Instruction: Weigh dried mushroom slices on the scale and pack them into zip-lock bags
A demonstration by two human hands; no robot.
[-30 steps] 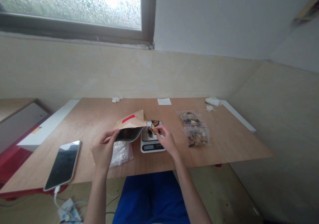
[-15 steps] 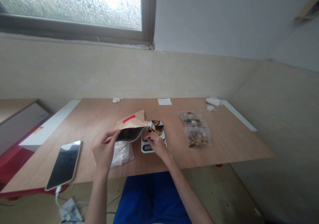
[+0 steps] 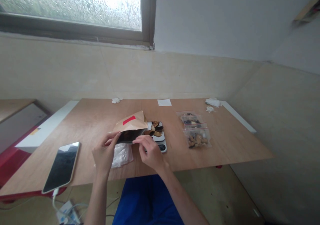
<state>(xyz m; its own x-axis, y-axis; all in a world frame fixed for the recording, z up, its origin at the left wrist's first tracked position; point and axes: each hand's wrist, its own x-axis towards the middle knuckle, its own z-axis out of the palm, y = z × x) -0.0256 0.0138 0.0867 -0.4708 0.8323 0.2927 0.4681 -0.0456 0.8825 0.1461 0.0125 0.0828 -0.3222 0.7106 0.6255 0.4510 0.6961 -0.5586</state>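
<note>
A brown paper bag with a red label lies tilted above the table, its dark mouth toward me. My left hand is closed on the left edge of the mouth. My right hand pinches the near right edge of the mouth with thumb and forefinger. Behind the right hand stands a white digital scale, its display partly covered. Dark-edged dried slices, perhaps mushrooms, lie on its plate. Under the bag and beside my left hand lie clear plastic bags.
Zip bags of dried pieces lie to the right of the scale. On the left a phone is plugged into a white cable at the table's front edge. A white paper and crumpled tissues lie along the back.
My right hand has moved left and toward me, from over the scale to the lip of the paper bag. The left hand keeps its hold on the bag.
</note>
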